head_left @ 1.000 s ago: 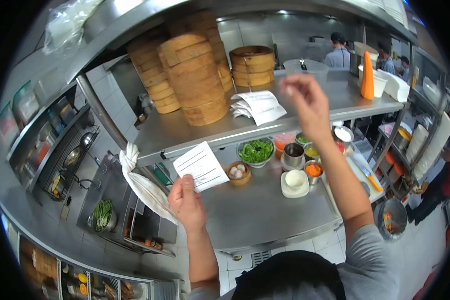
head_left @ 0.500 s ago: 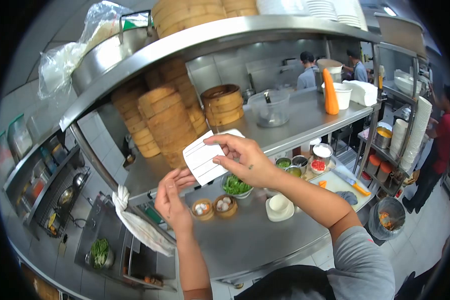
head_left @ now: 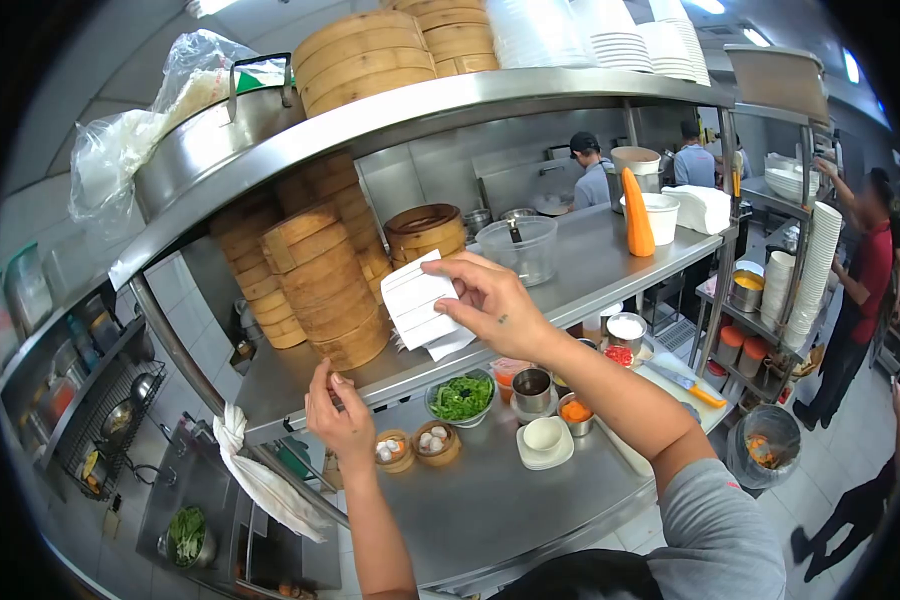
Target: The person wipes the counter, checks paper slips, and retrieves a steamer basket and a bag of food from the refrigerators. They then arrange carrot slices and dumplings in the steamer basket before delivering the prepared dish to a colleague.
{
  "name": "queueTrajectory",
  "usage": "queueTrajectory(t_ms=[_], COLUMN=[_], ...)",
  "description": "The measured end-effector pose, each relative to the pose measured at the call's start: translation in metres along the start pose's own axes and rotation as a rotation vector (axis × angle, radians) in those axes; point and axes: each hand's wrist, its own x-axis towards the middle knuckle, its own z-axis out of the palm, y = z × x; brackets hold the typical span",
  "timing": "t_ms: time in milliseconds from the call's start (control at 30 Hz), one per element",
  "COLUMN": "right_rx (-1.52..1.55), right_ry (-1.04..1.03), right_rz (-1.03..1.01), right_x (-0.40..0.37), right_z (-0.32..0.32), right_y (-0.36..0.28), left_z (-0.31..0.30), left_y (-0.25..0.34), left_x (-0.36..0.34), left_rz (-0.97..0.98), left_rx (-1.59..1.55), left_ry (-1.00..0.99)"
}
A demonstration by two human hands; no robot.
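A towel point(head_left: 255, 470) hangs knotted on a post point(head_left: 175, 340). Next, a steamer stack point(head_left: 320, 290) stands on the shelf point(head_left: 585, 262). In front of its base, the left hand point(head_left: 342, 418) hovers, fingers released and loosely bent. Two small baskets point(head_left: 440, 460) sit just beside it on the surface point(head_left: 500, 500). Higher up, a paper slip point(head_left: 413, 303) is pinched between the right hand's point(head_left: 495, 305) thumb and fingers. Rightward come greens point(head_left: 460, 397), a cup point(head_left: 543, 436) and, on the shelf, an upright carrot point(head_left: 637, 215).
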Motion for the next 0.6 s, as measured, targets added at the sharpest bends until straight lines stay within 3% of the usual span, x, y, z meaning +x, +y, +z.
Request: queueTrajectory(t_ms=[333,467,533,600], right_rx=[-0.079,0.186,0.292,0.259], right_ry=[0.042,-0.012,0.016,-0.272], right_rz=[-0.043,0.276,0.299,0.472], right_x=[0.051,0.08,0.088,0.083], right_z=[-0.009,-0.012,-0.005,0.0], right_y=[0.027,0.033,0.047,0.053], left_z=[0.001,0.001,0.001,0.0], left_y=[-0.011,-0.006,-0.005,-0.004], left_x=[0.0,0.0,0.001,0.001], left_rz=[0.16,0.118,0.103,0.085], left_rx=[0.111,0.087,0.101,0.092], left_ry=[0.024,0.004,0.02,0.016])
